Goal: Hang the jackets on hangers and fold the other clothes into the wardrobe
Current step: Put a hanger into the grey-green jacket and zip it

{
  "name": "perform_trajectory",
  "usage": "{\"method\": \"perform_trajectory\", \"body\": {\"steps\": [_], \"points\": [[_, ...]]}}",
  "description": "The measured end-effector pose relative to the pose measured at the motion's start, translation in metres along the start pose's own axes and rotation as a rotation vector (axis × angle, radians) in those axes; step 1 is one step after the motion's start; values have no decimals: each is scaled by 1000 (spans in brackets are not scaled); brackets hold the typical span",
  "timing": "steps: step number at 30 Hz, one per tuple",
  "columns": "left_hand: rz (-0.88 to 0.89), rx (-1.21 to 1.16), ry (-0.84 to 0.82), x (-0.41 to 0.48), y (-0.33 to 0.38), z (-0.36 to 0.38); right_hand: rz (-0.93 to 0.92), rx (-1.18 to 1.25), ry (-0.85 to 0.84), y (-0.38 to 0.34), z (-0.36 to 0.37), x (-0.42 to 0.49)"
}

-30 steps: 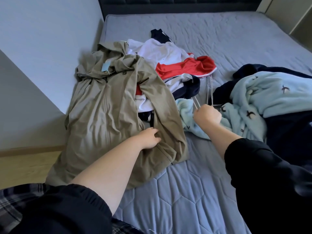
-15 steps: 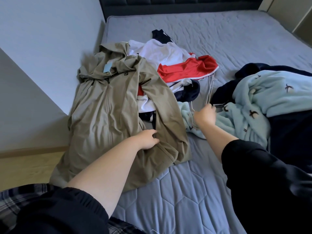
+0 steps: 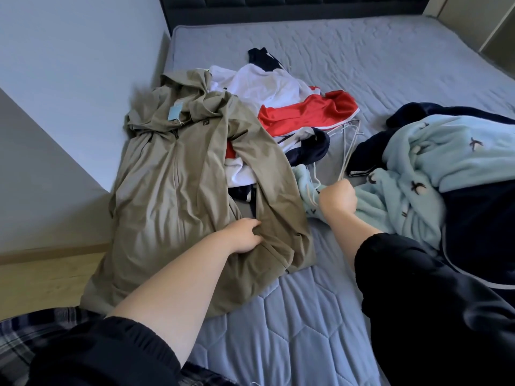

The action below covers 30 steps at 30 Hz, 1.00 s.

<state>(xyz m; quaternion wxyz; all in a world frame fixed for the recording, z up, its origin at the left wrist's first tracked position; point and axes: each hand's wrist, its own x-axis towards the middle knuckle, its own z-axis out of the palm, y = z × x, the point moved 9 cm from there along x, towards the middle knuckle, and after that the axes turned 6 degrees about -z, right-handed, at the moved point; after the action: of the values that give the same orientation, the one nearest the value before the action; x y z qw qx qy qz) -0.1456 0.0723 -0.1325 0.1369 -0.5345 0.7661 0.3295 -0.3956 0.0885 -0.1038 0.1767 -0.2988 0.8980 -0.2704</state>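
Pinching the khaki jacket (image 3: 172, 190), spread along the bed's (image 3: 362, 57) left side, with the left hand (image 3: 245, 235); clenching thin white hangers (image 3: 349, 140) in the right hand (image 3: 338, 200) (tangled outlines hard to trace, near ends hidden inside the fist).

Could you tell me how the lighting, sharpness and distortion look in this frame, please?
Head view: soft, dim light, no glare; the khaki jacket casts a faint shadow on the wall; wide-angle bending curves the edges of the bed; the near black sleeves look soft.
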Motion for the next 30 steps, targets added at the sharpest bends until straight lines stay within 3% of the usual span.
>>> {"method": "perform_trajectory", "body": {"steps": [6, 10, 17, 23, 27, 30], "points": [[-8, 11, 2, 2, -6, 3, -24, -141, 150, 12, -25, 2], [-9, 27, -1, 1, -6, 5, 8, -143, 95, 16, -25, 1], [14, 22, 22, -5, -6, 5, 131, 228, 209, 10, -34, -26], [53, -67, 68, -16, -22, 4, -43, 254, 140, -24, -5, -58], [-35, -429, 123, -18, -53, -8, -295, 129, 25, -63, 11, -70], [-187, -1005, 153, -22, -82, -21, -654, -257, -189, -101, 50, -93]]}}
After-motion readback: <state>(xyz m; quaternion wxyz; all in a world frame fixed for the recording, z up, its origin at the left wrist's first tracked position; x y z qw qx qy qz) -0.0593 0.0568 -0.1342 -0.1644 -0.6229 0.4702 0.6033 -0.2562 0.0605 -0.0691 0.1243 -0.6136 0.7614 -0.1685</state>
